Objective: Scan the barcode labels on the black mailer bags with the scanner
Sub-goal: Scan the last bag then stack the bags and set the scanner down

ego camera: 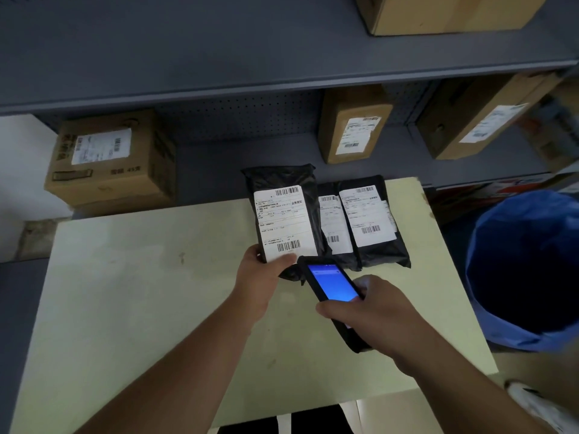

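My left hand [260, 277] grips the lower end of a black mailer bag [283, 180], tilting it up off the pale table [141, 277]; its white label with barcodes faces me. My right hand [372, 314] holds a black handheld scanner [330, 281] with a lit blue screen, its top end just below the bag's lower barcode. Two more black mailer bags lie flat at the table's far edge: one [333, 220] partly hidden, another [376, 245] to its right, labels up.
A blue bin [526, 267] stands right of the table. Grey shelving behind holds cardboard boxes: one at left [109, 161], two at right [354, 123] [482, 120], one on the upper shelf [445, 10].
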Demonstrator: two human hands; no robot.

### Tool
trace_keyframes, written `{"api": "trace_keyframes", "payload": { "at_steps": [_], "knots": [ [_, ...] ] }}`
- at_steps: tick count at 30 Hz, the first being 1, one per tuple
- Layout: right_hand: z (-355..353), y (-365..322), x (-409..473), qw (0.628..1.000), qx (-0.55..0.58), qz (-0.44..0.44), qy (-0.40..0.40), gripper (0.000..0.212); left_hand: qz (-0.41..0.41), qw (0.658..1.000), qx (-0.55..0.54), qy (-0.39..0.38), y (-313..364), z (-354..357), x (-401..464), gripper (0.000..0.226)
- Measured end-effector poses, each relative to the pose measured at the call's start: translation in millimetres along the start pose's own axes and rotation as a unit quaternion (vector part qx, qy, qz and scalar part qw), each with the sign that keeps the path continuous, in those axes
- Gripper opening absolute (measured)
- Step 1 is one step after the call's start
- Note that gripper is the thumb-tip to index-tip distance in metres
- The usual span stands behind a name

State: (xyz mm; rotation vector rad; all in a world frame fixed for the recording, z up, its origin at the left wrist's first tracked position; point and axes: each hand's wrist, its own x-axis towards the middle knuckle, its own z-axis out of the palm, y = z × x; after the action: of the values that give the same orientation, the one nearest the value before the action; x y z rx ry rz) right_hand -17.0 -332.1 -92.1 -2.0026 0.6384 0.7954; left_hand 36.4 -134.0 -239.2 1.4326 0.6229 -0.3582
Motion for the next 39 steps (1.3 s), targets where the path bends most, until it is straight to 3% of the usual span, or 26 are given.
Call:
{"api": "trace_keyframes", "payload": {
  "at_steps": [7, 13, 19, 23, 28, 36, 39],
  "knots": [
    [-23.7, 15.5, 2.5, 0.999, 0.026, 0.006, 0.017, 0.054, -0.006, 0.999, 0.025, -0.031, 0.3, 45.4, 0.1, 0.062],
    [-46.9, 29.2, 3.7, 0.999, 0.037, 0.014, 0.035, 0.049, -0.017, 0.999, 0.008, -0.046, -1.8, 78.8, 1.6, 0.036],
    [-66.2, 41.6, 5.8, 0.998, 0.039, 0.017, 0.045, 0.045, -0.030, 0.999, 0.009, -0.044, -7.7, 107.6, 7.0, 0.065],
    [-75.9, 49.7, 6.8, 0.997, 0.049, 0.022, 0.047, 0.043, -0.055, 0.998, 0.003, -0.025, -9.9, 128.4, 11.0, 0.046],
    [-84.1, 60.1, 8.0, 0.997, 0.049, 0.028, 0.053, 0.042, -0.077, 0.997, 0.007, -0.010, -10.5, 145.0, 15.7, 0.046],
    [-88.3, 66.5, 7.4, 0.997, 0.060, 0.031, 0.049, 0.042, -0.051, 0.989, 0.136, 0.042, -4.6, 154.7, 17.0, 0.040],
    [-86.2, 65.7, 8.6, 0.997, 0.055, 0.031, 0.051, 0.044, -0.044, 0.981, 0.176, 0.067, -2.9, 152.0, 14.7, 0.048]
  ]
}}
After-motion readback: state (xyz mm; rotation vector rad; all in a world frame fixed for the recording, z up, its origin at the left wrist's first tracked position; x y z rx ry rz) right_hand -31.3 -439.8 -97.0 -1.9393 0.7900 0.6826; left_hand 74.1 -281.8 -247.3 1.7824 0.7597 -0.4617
